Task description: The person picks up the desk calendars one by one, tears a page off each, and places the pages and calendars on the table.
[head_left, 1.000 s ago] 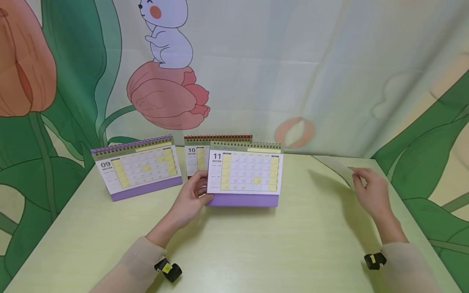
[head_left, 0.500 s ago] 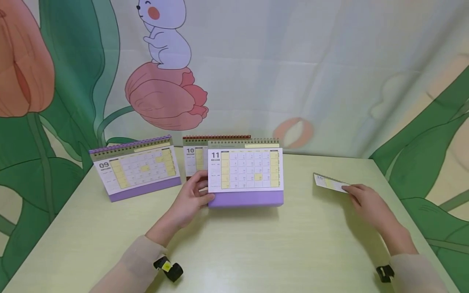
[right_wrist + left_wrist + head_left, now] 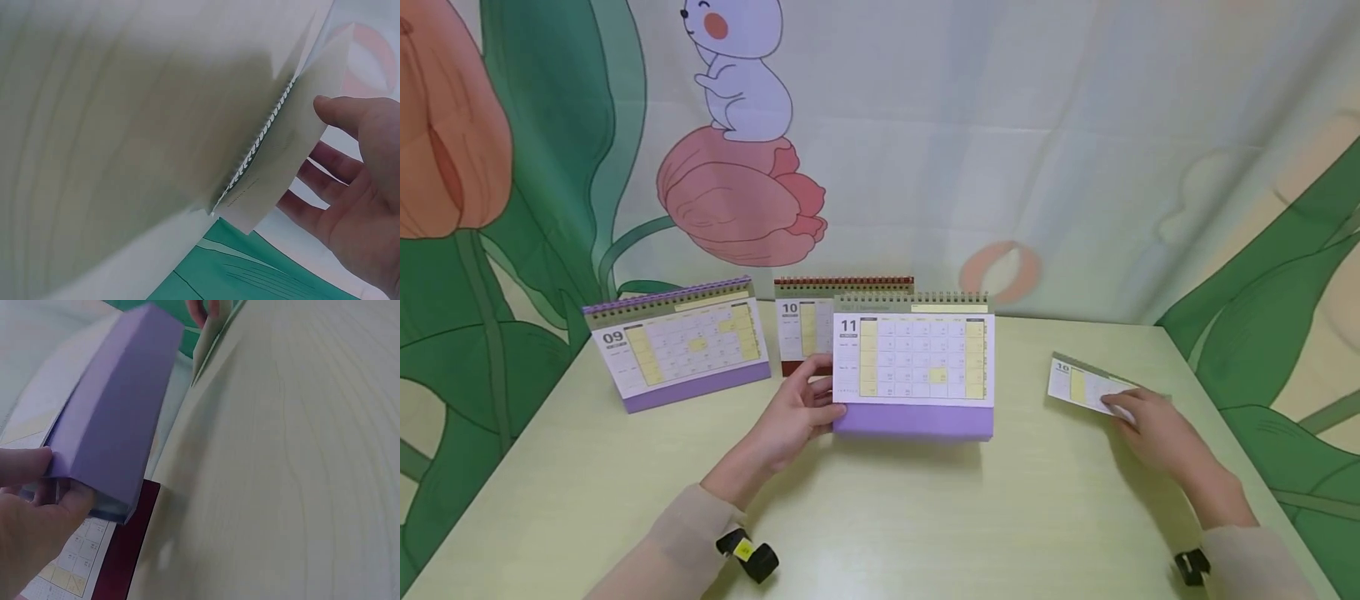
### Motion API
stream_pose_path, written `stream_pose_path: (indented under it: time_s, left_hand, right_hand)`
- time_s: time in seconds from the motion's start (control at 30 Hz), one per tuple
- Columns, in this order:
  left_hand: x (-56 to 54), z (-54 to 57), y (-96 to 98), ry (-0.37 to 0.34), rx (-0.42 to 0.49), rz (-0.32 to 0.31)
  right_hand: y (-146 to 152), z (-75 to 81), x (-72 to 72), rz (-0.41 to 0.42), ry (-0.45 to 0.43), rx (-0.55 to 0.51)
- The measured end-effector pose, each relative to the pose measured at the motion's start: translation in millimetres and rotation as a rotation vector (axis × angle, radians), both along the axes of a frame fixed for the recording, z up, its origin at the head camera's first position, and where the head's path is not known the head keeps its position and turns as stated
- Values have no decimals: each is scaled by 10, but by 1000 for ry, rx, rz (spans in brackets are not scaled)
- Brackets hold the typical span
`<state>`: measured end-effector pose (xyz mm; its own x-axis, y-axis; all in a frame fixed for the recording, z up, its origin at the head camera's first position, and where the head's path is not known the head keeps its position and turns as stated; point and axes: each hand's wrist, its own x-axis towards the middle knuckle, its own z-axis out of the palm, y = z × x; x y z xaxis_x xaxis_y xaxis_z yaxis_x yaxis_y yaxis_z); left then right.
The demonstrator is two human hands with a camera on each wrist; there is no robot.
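My left hand (image 3: 793,414) grips the lower left corner of a purple-based desk calendar (image 3: 917,371) showing page 11, thumb in front. In the left wrist view the purple base (image 3: 125,394) hangs tilted over the table. On the right, my right hand (image 3: 1165,437) pinches a loose calendar sheet (image 3: 1078,389) marked 10, held at a slant low over the table. The right wrist view shows the sheet's plain side (image 3: 294,144) and a row of torn binding holes along one edge, with the thumb (image 3: 340,112) on that side.
A second purple-based desk calendar (image 3: 688,342) stands at the left on page 09. Behind the held calendar, partly hidden, stands a red-based calendar (image 3: 795,333) on page 10. A printed curtain (image 3: 910,167) hangs along the back of the pale table (image 3: 925,517).
The right hand has turned the sheet from nearly edge-on so its printed face shows, and lowered it slightly. The left hand's calendar has shifted a little right and nearer.
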<state>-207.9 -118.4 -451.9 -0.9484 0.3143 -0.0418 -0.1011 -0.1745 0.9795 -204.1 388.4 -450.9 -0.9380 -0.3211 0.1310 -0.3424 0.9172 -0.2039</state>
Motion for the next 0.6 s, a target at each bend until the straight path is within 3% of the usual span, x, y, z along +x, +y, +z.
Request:
stream_pose_path:
  time_s: [0.6]
  left_hand:
    - [-18, -68, 5, -8, 27, -18]
  right_hand:
    - [72, -84, -48, -3, -32, 53]
